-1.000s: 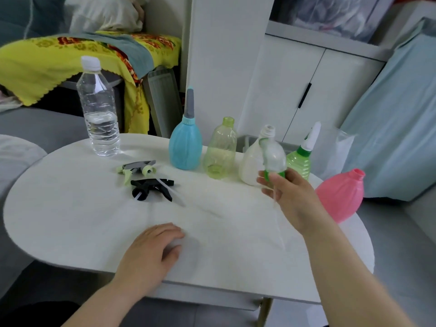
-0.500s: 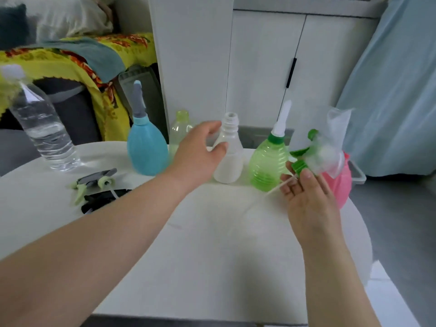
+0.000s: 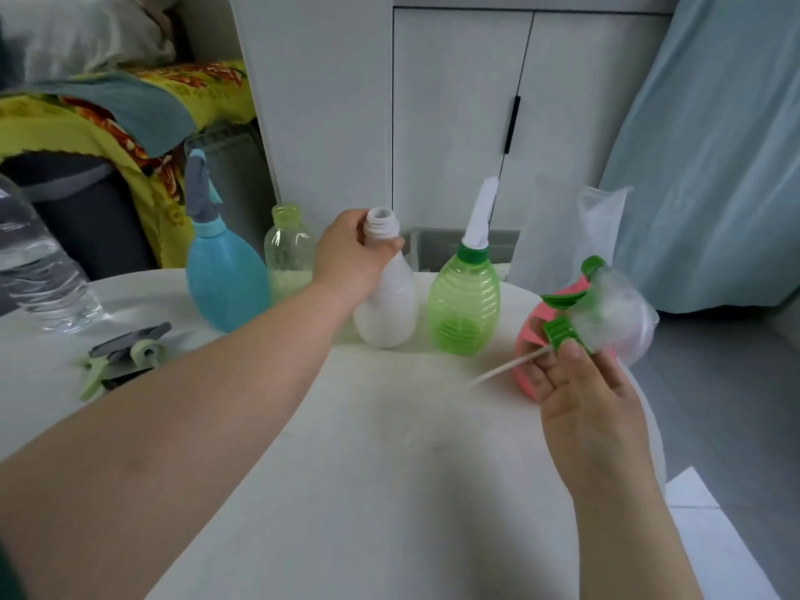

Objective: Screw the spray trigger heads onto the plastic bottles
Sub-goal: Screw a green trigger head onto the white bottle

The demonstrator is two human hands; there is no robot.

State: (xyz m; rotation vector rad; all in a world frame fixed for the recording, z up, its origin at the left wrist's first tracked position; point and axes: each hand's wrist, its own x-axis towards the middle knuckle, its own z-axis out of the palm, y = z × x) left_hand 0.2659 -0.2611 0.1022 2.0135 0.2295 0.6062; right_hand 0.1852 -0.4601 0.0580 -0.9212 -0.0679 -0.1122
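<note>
My left hand grips the neck of a white plastic bottle with an open threaded mouth, standing on the white table. My right hand holds a clear and green spray trigger head, its thin dip tube pointing left and down over the table. A green bottle with a white trigger head stands between the two. A pink bottle sits partly hidden behind my right hand. Left of the white bottle stand a pale green open bottle and a blue bottle with a grey head.
Two loose trigger heads, one pale green and grey, one black, lie at the table's left. A clear water bottle stands at the far left. White cabinets and a clear plastic bag are behind the table; blue fabric hangs at right.
My left hand has left the table front, reached across and closed on the white bottle's neck. My right hand carried the green trigger head to the right, in front of the pink bottle.
</note>
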